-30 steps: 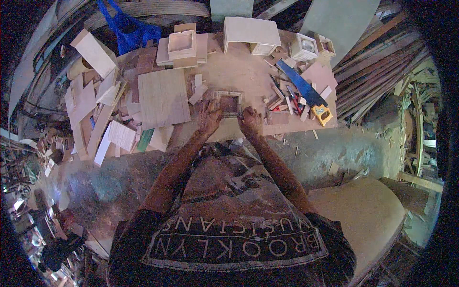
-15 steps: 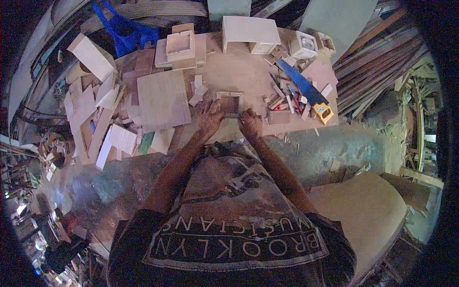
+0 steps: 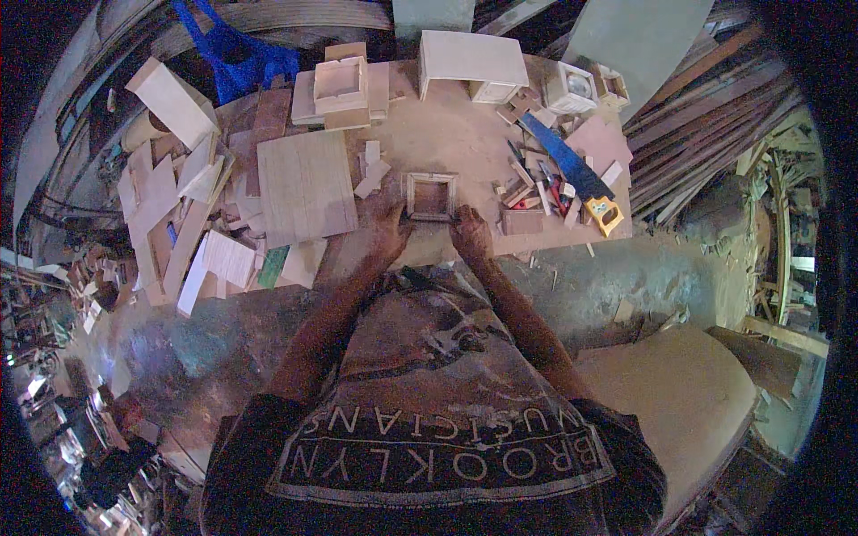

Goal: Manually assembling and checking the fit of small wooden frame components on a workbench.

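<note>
A small square wooden frame (image 3: 432, 178) with moulded edges and a recessed middle lies near the front edge of the workbench, between my hands. My left hand (image 3: 390, 230) is closed at its lower left corner, the fingers partly hidden in shadow. At the lower right corner my right hand (image 3: 470, 232) has its fingers curled against the frame's side. Small pale wood blocks (image 3: 372, 170) lie just beyond my left hand. To the right of the frame are several hand tools and wood offcuts (image 3: 523, 222).
A blue-bladed handsaw (image 3: 572, 161) with a yellow handle lies at right. A flat board (image 3: 307, 186) and stacked scraps cover the left side. Along the back stand a pale wooden piece like a small desk (image 3: 474, 61), an open box (image 3: 340, 82) and a small box (image 3: 570, 87).
My left hand has slid off the frame's left side down to its lower corner, uncovering more of the frame. My right hand stays at the lower right corner.
</note>
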Action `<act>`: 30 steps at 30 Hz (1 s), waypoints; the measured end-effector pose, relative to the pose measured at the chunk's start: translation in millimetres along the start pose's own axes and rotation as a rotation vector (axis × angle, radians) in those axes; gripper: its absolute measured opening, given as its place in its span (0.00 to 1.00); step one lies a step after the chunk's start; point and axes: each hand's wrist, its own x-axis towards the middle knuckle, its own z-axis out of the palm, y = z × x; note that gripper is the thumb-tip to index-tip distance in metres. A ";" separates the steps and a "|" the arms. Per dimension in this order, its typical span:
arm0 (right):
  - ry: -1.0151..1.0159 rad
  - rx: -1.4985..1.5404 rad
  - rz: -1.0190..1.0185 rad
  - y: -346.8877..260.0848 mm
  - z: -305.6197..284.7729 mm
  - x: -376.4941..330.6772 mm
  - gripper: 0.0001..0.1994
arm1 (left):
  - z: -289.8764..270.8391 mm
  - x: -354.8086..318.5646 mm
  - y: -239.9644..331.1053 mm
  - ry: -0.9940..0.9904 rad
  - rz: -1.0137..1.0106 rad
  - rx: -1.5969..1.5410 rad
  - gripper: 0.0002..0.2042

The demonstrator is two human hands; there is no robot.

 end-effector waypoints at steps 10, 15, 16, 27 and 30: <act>-0.043 0.058 -0.004 -9.6 -31.7 4.0 0.12 | 25.1 1.7 -6.5 0.073 0.015 0.025 0.24; -0.036 0.010 -0.004 -4.6 -27.7 5.5 0.11 | 33.3 2.0 -12.5 -0.009 -0.008 0.053 0.20; -0.069 0.013 0.025 -6.6 -28.7 7.8 0.10 | 37.3 -0.6 -15.4 0.092 0.022 0.117 0.19; -0.147 0.071 0.002 11.3 -21.5 8.0 0.08 | 27.1 2.6 -2.4 0.124 0.039 0.043 0.17; -0.143 0.131 0.006 15.0 -17.8 9.6 0.08 | 20.9 1.0 6.0 0.204 0.122 -0.003 0.17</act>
